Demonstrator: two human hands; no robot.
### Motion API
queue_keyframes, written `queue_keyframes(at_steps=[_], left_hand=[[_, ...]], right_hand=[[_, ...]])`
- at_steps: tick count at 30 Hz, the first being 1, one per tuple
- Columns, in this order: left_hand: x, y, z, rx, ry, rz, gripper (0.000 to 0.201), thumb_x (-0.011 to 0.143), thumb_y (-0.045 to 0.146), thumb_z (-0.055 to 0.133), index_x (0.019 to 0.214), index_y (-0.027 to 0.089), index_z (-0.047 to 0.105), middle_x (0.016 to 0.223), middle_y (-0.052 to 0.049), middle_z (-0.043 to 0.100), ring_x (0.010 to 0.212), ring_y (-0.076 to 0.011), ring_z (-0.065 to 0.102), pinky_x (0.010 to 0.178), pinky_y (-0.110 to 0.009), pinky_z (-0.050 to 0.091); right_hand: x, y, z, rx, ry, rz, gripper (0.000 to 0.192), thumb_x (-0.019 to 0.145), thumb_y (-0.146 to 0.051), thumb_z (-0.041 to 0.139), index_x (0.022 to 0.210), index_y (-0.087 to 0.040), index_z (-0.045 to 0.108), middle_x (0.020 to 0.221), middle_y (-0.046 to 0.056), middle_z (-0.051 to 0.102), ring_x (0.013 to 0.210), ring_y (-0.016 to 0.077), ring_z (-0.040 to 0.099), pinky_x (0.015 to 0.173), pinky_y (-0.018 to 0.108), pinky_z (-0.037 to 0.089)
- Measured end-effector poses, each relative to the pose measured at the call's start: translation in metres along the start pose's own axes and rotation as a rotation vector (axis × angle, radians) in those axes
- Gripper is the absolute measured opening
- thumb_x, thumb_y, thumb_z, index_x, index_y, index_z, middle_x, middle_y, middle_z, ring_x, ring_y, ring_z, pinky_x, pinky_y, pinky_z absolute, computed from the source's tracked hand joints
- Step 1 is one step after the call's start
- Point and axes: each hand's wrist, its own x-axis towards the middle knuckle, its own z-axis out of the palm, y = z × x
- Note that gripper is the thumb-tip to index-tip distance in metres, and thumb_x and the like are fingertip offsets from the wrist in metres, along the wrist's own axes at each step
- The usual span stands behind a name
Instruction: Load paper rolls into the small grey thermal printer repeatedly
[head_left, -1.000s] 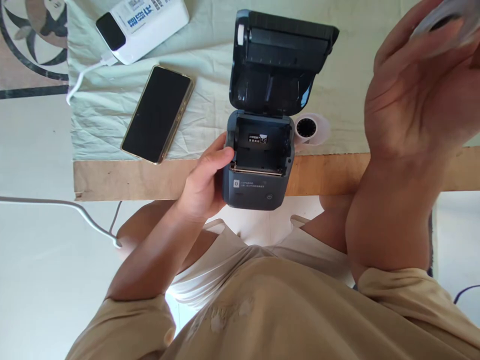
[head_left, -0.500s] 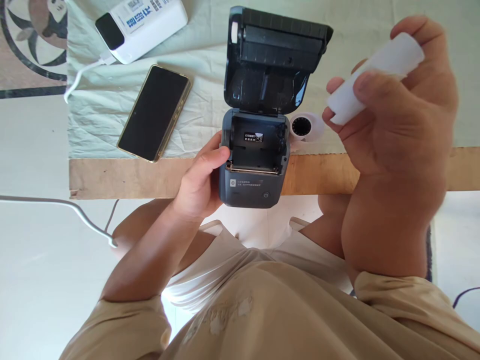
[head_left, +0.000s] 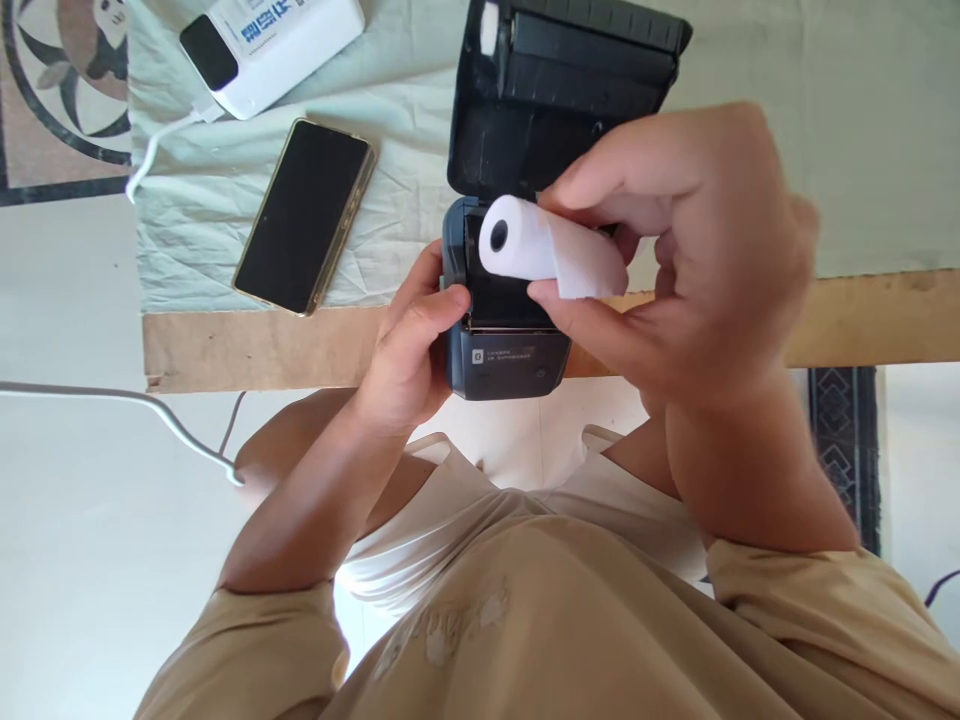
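A small dark label printer [head_left: 510, 365] is at the table's front edge, its black lid [head_left: 555, 90] swung up and back. My left hand [head_left: 409, 350] grips the printer's left side, with the thumb over the rim of the paper bay. Between the thumb and fingers of my right hand [head_left: 697, 240] is a white paper roll [head_left: 525, 240], its dark-centred end turned left and a loose flap hanging at its right. The roll is over the printer's bay and covers much of it. Whether it touches the bay floor I cannot tell.
A phone with a dark screen [head_left: 304, 215] lies left of the printer on the pale green cloth [head_left: 405, 130]. Behind it is a white power bank [head_left: 289, 50] with a white cable [head_left: 161, 140] plugged in. A bare wooden strip [head_left: 262, 345] forms the table's front edge.
My right hand has brought the paper roll leftward from the right side to over the printer's bay, turning its end toward the left. My left hand still holds the printer.
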Motion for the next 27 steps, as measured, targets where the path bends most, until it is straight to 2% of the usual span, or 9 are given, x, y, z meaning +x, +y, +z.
queue_keyframes(at_steps=[3, 6, 10, 15, 17, 19, 21, 24, 27], left_hand=[[0.000, 0.000, 0.001, -0.001, 0.002, -0.006, 0.030, 0.097, 0.044, 0.062, 0.112, 0.019, 0.071, 0.103, -0.006, 0.075, 0.124, -0.0301, 0.071, 0.091, -0.037, 0.063], [-0.001, 0.000, 0.001, 0.000, -0.007, -0.018, 0.029, 0.095, 0.044, 0.065, 0.109, 0.019, 0.069, 0.107, -0.006, 0.074, 0.132, -0.0321, 0.067, 0.096, -0.038, 0.063], [-0.002, 0.000, 0.002, 0.000, 0.012, -0.022, 0.030, 0.095, 0.048, 0.065, 0.106, 0.020, 0.067, 0.114, -0.007, 0.073, 0.140, -0.0352, 0.061, 0.094, -0.040, 0.062], [0.000, -0.003, -0.004, -0.046, -0.050, -0.023, 0.032, 0.096, 0.048, 0.065, 0.109, 0.019, 0.066, 0.116, -0.008, 0.072, 0.139, -0.0350, 0.060, 0.103, -0.044, 0.059], [0.001, -0.004, -0.007, -0.066, -0.095, -0.016, 0.034, 0.095, 0.051, 0.064, 0.108, 0.020, 0.066, 0.109, -0.008, 0.072, 0.136, -0.0339, 0.061, 0.105, -0.043, 0.057], [0.001, -0.003, -0.008, -0.058, -0.121, -0.001, 0.035, 0.093, 0.053, 0.067, 0.103, 0.020, 0.066, 0.094, -0.007, 0.069, 0.127, -0.0336, 0.065, 0.097, -0.040, 0.059], [-0.002, 0.000, -0.006, -0.016, -0.085, -0.001, 0.030, 0.091, 0.048, 0.071, 0.100, 0.020, 0.066, 0.084, -0.005, 0.064, 0.118, -0.0323, 0.069, 0.090, -0.038, 0.059], [-0.005, 0.002, -0.004, 0.056, -0.014, -0.013, 0.024, 0.088, 0.036, 0.074, 0.104, 0.020, 0.065, 0.088, -0.003, 0.065, 0.114, -0.0317, 0.072, 0.090, -0.039, 0.060], [-0.003, -0.002, -0.008, 0.086, -0.027, -0.002, 0.038, 0.083, 0.039, 0.078, 0.113, 0.021, 0.064, 0.098, -0.004, 0.069, 0.121, -0.0359, 0.071, 0.096, -0.044, 0.061]], right_hand=[[0.004, -0.004, 0.005, -0.195, 0.038, -0.159, 0.023, 0.081, -0.010, 0.071, 0.099, -0.022, 0.062, 0.099, -0.004, 0.075, 0.086, 0.0135, 0.071, 0.072, 0.030, 0.056], [0.003, -0.002, 0.009, -0.213, 0.024, -0.188, 0.021, 0.083, -0.004, 0.067, 0.093, -0.022, 0.061, 0.095, -0.006, 0.077, 0.083, 0.0120, 0.071, 0.067, 0.028, 0.052], [0.000, 0.001, 0.015, -0.186, 0.019, -0.227, 0.019, 0.087, -0.004, 0.065, 0.085, -0.023, 0.063, 0.106, -0.005, 0.080, 0.093, 0.0128, 0.076, 0.072, 0.027, 0.057], [0.001, -0.005, 0.011, -0.178, 0.046, -0.340, 0.017, 0.088, -0.011, 0.070, 0.079, -0.022, 0.061, 0.090, -0.005, 0.076, 0.085, 0.0137, 0.071, 0.076, 0.032, 0.054], [0.000, -0.012, 0.009, -0.156, 0.003, -0.366, 0.017, 0.086, -0.011, 0.072, 0.083, -0.024, 0.061, 0.091, -0.007, 0.076, 0.079, 0.0124, 0.069, 0.074, 0.032, 0.051], [-0.003, -0.019, 0.010, -0.148, -0.044, -0.374, 0.020, 0.086, -0.010, 0.073, 0.086, -0.026, 0.061, 0.091, -0.009, 0.077, 0.077, 0.0120, 0.067, 0.073, 0.032, 0.049], [-0.007, -0.026, 0.013, -0.171, -0.075, -0.386, 0.018, 0.088, -0.011, 0.071, 0.087, -0.026, 0.060, 0.088, -0.009, 0.076, 0.078, 0.0126, 0.067, 0.071, 0.032, 0.048], [-0.008, -0.030, 0.013, -0.223, -0.140, -0.348, 0.015, 0.097, -0.025, 0.067, 0.083, -0.024, 0.061, 0.085, -0.008, 0.075, 0.083, 0.0133, 0.070, 0.072, 0.032, 0.051], [-0.006, -0.024, 0.007, -0.178, -0.121, -0.258, 0.018, 0.100, -0.039, 0.066, 0.087, -0.026, 0.067, 0.096, -0.007, 0.076, 0.092, 0.0131, 0.073, 0.080, 0.032, 0.059]])
